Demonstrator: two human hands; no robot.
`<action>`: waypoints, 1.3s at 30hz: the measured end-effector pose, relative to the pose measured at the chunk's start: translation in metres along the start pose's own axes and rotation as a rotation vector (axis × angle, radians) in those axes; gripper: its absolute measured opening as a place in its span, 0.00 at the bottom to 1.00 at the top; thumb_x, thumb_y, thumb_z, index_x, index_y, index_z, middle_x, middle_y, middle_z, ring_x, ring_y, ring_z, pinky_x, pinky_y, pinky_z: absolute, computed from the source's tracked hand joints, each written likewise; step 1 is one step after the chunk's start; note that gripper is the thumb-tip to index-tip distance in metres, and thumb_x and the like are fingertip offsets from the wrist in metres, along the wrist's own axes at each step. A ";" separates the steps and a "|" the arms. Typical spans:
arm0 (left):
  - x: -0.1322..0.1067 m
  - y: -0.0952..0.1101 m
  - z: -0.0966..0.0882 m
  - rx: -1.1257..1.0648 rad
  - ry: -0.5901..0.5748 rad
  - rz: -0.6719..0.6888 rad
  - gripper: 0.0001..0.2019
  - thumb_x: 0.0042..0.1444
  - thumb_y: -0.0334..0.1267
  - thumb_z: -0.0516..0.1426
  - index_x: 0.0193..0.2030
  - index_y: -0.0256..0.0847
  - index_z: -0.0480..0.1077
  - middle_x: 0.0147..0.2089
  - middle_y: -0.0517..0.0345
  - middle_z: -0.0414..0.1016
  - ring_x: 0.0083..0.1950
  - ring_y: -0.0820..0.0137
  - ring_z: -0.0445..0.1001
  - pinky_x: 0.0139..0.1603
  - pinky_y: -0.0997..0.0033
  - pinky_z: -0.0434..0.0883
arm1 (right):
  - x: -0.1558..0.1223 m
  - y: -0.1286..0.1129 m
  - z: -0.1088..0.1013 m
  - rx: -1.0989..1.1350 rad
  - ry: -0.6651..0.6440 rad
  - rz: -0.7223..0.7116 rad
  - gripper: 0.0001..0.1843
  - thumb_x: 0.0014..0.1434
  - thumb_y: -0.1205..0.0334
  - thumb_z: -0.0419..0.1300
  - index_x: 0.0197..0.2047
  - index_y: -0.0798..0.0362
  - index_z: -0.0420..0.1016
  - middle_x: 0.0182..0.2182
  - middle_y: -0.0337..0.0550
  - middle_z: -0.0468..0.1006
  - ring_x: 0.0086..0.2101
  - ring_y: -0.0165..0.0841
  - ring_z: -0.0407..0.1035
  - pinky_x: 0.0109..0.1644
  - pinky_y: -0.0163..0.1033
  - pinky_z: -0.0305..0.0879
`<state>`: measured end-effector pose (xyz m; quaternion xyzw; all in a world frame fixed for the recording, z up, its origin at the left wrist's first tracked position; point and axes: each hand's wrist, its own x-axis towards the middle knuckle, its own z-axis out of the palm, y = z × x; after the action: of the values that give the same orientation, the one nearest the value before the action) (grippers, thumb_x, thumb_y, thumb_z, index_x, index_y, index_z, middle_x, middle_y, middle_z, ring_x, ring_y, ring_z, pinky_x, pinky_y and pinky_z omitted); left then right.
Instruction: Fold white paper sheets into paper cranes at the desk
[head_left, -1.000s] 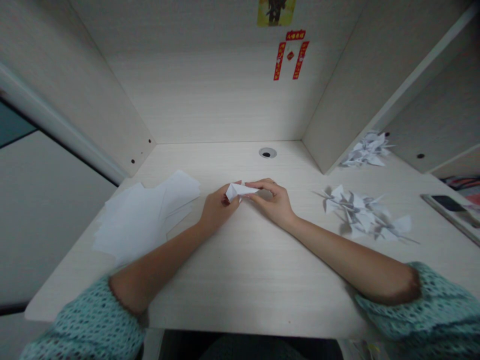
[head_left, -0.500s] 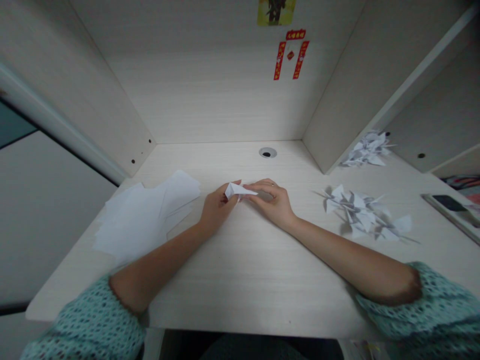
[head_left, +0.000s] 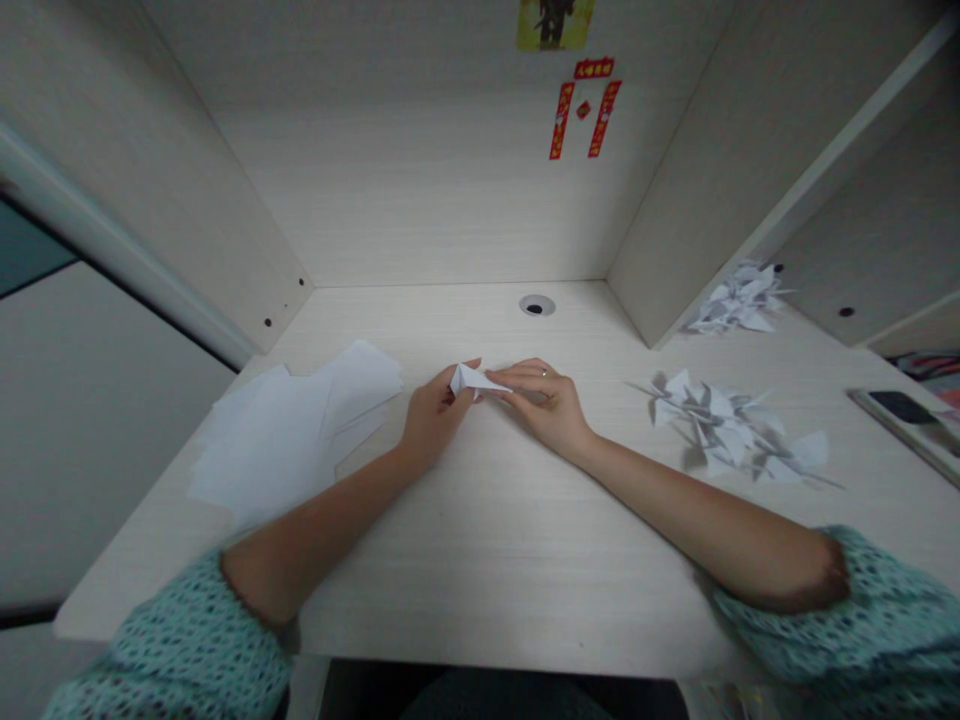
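Observation:
A small white folded paper piece point(head_left: 471, 380) lies low over the middle of the pale wooden desk point(head_left: 480, 560). My left hand point(head_left: 435, 415) pinches its left end with curled fingers. From the right, my right hand point(head_left: 544, 405) presses its fingers together along the paper's pointed right end; a ring shows on one finger. Both forearms rest on the desk, with teal knitted sleeves pushed up.
A loose stack of white paper sheets point(head_left: 292, 435) lies to the left. Folded paper cranes point(head_left: 724, 430) are scattered to the right, with another heap of cranes point(head_left: 739, 298) further back. A phone point(head_left: 900, 405) lies at the far right. A cable hole point(head_left: 534, 305) sits near the back wall.
The folded paper has been flattened a little and narrowed between the fingers. Both hands stay in almost the same place.

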<state>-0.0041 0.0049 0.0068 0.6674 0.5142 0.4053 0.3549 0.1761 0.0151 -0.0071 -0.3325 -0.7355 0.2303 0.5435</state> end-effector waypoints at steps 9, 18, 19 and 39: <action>0.005 -0.006 0.002 -0.220 0.022 -0.038 0.21 0.57 0.42 0.54 0.55 0.35 0.70 0.39 0.55 0.78 0.36 0.70 0.74 0.36 0.74 0.67 | -0.001 0.002 0.000 0.027 -0.043 0.030 0.15 0.58 0.64 0.61 0.48 0.39 0.77 0.43 0.40 0.81 0.43 0.37 0.73 0.50 0.49 0.66; 0.008 -0.004 0.000 -0.314 0.027 -0.100 0.23 0.55 0.44 0.54 0.53 0.34 0.71 0.33 0.57 0.76 0.33 0.71 0.72 0.35 0.73 0.67 | 0.000 0.000 -0.002 0.044 -0.071 0.039 0.14 0.61 0.62 0.57 0.48 0.40 0.77 0.43 0.40 0.81 0.44 0.36 0.72 0.51 0.48 0.65; 0.008 -0.003 0.001 -0.338 0.026 -0.112 0.23 0.54 0.45 0.54 0.53 0.33 0.71 0.34 0.57 0.76 0.34 0.70 0.73 0.35 0.72 0.67 | 0.000 0.000 -0.002 0.038 -0.067 0.047 0.14 0.62 0.62 0.56 0.48 0.40 0.78 0.43 0.40 0.81 0.44 0.36 0.72 0.51 0.48 0.65; 0.007 -0.003 0.000 -0.294 -0.006 -0.107 0.21 0.55 0.44 0.54 0.53 0.35 0.71 0.33 0.57 0.77 0.35 0.68 0.76 0.34 0.73 0.66 | -0.002 -0.004 -0.001 -0.118 0.079 -0.026 0.08 0.57 0.62 0.63 0.38 0.39 0.81 0.36 0.37 0.83 0.37 0.37 0.73 0.46 0.50 0.69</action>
<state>-0.0038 0.0122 0.0055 0.5813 0.4831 0.4547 0.4712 0.1763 0.0108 -0.0055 -0.3633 -0.7301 0.1660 0.5545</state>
